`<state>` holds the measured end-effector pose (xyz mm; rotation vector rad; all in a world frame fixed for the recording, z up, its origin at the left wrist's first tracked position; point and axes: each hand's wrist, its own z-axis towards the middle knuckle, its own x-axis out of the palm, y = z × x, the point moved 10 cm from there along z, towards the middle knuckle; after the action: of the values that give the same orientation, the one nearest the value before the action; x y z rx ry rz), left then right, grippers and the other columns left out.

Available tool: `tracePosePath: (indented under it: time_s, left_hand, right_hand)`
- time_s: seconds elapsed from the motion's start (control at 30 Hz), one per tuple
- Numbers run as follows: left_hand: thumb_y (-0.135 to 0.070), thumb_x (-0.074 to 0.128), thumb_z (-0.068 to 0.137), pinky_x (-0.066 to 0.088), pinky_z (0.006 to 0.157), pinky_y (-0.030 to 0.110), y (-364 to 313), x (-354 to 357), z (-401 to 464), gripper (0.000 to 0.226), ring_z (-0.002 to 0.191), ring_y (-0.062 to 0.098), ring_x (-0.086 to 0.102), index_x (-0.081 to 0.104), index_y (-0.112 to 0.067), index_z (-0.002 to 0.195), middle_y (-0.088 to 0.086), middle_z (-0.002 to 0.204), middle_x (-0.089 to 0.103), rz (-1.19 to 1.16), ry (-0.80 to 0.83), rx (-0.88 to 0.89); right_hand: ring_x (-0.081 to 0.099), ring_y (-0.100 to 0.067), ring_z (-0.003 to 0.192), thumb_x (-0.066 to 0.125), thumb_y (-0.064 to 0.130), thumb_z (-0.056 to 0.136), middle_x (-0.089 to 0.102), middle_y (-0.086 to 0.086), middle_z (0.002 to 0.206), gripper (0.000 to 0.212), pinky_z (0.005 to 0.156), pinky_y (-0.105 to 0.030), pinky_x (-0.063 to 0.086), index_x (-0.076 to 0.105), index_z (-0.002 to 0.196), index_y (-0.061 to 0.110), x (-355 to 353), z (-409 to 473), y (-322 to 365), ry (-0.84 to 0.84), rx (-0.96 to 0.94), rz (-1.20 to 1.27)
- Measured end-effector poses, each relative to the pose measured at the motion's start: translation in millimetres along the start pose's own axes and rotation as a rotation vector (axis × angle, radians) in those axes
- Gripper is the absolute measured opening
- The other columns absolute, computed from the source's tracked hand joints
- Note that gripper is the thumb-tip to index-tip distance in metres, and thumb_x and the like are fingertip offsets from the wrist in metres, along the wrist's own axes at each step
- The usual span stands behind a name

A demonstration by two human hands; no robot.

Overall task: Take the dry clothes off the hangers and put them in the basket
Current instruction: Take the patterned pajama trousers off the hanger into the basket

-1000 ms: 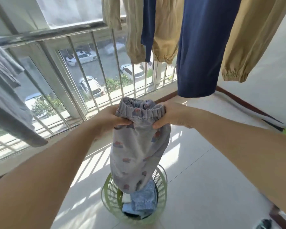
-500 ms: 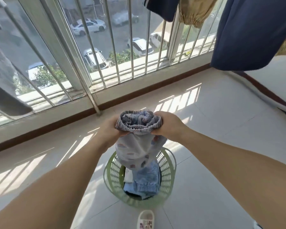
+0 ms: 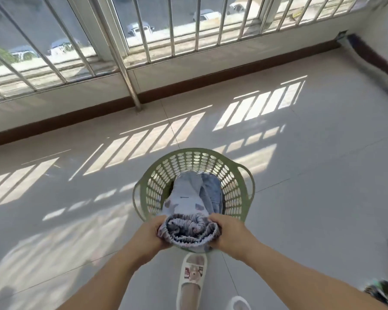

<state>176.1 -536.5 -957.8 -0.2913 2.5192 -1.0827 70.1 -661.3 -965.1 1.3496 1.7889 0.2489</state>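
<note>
A pair of light grey patterned trousers (image 3: 184, 202) hangs down into the round green basket (image 3: 240, 193) on the floor. My left hand (image 3: 149, 234) grips the left side of the gathered elastic waistband, and my right hand (image 3: 227, 232) grips its right side, both just above the basket's near rim. Blue denim clothing (image 3: 213, 189) lies inside the basket beside the trouser legs. The hangers and the other hanging clothes are out of view.
A window with metal bars (image 3: 170, 32) runs along the far side, above a brown skirting. A metal pole (image 3: 130, 86) stands on the tiled floor. A white slipper on a foot (image 3: 190, 278) is just behind the basket. Blurred objects lie at the right edge.
Both hands have lowered the trousers toward the basket, and the legs now lie inside it. The view has tipped downward, so the hanging clothes have left the frame.
</note>
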Motion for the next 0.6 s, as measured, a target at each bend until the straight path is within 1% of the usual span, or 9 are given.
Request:
tracePosePath:
  time_s: [0.07,0.1,0.23,0.3,0.4,0.47,0.5,0.53,0.6]
  left_hand:
    - [0.003,0.072,0.074,0.044,0.061,0.002,21,13,6,0.039,0.076,-0.013,0.057,0.063,-0.026,0.099,-0.017,0.089,0.065,-0.028,0.027,-0.033]
    - [0.002,0.073,0.074,0.043,0.06,0.001,30,18,10,0.041,0.075,-0.015,0.057,0.062,-0.029,0.098,-0.02,0.088,0.064,-0.041,0.03,-0.045]
    - [0.003,0.074,0.072,0.044,0.063,0.001,40,14,30,0.047,0.083,-0.01,0.056,0.062,-0.029,0.105,-0.018,0.094,0.065,-0.056,0.017,-0.047]
    - [0.005,0.073,0.072,0.046,0.064,0.003,31,4,41,0.048,0.085,-0.007,0.057,0.063,-0.031,0.102,-0.017,0.095,0.067,-0.075,0.002,-0.017]
    - [0.005,0.074,0.069,0.047,0.067,0.004,1,-22,56,0.052,0.088,-0.006,0.058,0.061,-0.037,0.097,-0.017,0.097,0.067,-0.108,-0.041,0.055]
    - [-0.003,0.08,0.063,0.047,0.068,0.004,-23,-45,64,0.051,0.089,-0.005,0.059,0.062,-0.037,0.096,-0.015,0.099,0.067,-0.127,-0.094,0.109]
    - [-0.006,0.081,0.059,0.047,0.067,0.004,-37,-60,66,0.049,0.087,-0.004,0.06,0.063,-0.034,0.094,-0.014,0.098,0.067,-0.146,-0.122,0.134]
    - [-0.003,0.082,0.058,0.048,0.067,0.005,-50,-71,69,0.047,0.086,-0.001,0.062,0.064,-0.029,0.093,-0.011,0.096,0.068,-0.165,-0.144,0.155]
    - [0.008,0.078,0.063,0.051,0.068,0.009,-81,-93,68,0.042,0.086,0.007,0.065,0.065,-0.018,0.094,-0.007,0.092,0.07,-0.199,-0.176,0.22]
  right_hand:
    - [0.062,-0.022,0.1,0.076,0.027,0.061,0.068,0.001,0.104,0.041,0.086,-0.039,0.051,0.062,0.1,0.027,20,10,-19,0.04,0.014,0.018]
    - [0.062,-0.022,0.099,0.076,0.024,0.06,0.068,0.002,0.103,0.041,0.084,-0.04,0.053,0.062,0.099,0.027,27,15,-26,0.058,0.024,0.032]
    - [0.062,-0.021,0.095,0.076,0.017,0.06,0.069,0.002,0.097,0.037,0.083,-0.04,0.053,0.064,0.094,0.024,26,37,-33,0.06,0.037,0.06]
    - [0.063,-0.022,0.095,0.076,0.012,0.062,0.069,0.001,0.095,0.035,0.084,-0.04,0.053,0.065,0.091,0.028,13,48,-24,0.037,0.022,0.076]
    - [0.061,-0.02,0.099,0.074,0.01,0.07,0.068,0.0,0.101,0.035,0.089,-0.032,0.049,0.067,0.102,0.023,-21,62,9,-0.023,-0.048,0.073]
    - [0.063,-0.019,0.093,0.072,0.007,0.073,0.068,0.0,0.097,0.034,0.088,-0.033,0.05,0.067,0.104,0.02,-50,67,39,-0.085,-0.097,0.115]
    - [0.066,-0.023,0.086,0.071,0.006,0.074,0.07,-0.002,0.095,0.031,0.084,-0.038,0.054,0.066,0.102,0.019,-66,69,56,-0.112,-0.127,0.146]
    - [0.069,-0.027,0.076,0.07,0.005,0.075,0.071,-0.005,0.092,0.028,0.075,-0.043,0.057,0.065,0.099,0.019,-79,69,70,-0.133,-0.155,0.176]
    - [0.07,-0.03,0.061,0.07,0.005,0.076,0.071,-0.01,0.087,0.024,0.061,-0.045,0.059,0.061,0.093,0.019,-107,67,97,-0.19,-0.214,0.21]
